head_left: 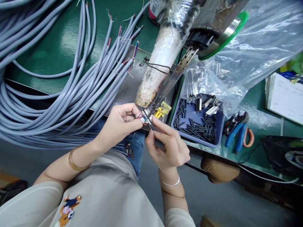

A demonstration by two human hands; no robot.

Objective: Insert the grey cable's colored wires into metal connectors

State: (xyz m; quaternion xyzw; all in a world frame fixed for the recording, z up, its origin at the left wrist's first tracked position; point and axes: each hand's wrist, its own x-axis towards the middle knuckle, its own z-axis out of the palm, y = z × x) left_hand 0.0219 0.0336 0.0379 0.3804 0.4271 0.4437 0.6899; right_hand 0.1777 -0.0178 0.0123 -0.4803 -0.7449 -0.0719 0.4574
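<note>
Thin coloured wires point(139, 116) are pinched between the thumb and fingers of my left hand point(120, 121), beside a small multi-pin connector point(147, 116). My right hand point(168, 143) is at the connector's other side, its fingers closed on a thin metal tool point(151, 127); its exact kind is unclear. The forefinger reaches the connector's edge. Just above the connector ends the soldering iron point(178, 71), slanting down with its perforated metal barrel. A plastic-wrapped white tube point(157, 66) stands close to my left fingertips. Yellow strips point(161, 111) lie right of the connector.
Grey cables point(71, 91) with stripped ends spread over the left side. At right, a blue tray point(221, 134) holds black sleeves point(199, 129) and metal connectors point(210, 105). Beyond are blue-handled cutters point(239, 132), clear plastic sheeting point(265, 41), a green-rimmed spool point(228, 41) and papers point(286, 97).
</note>
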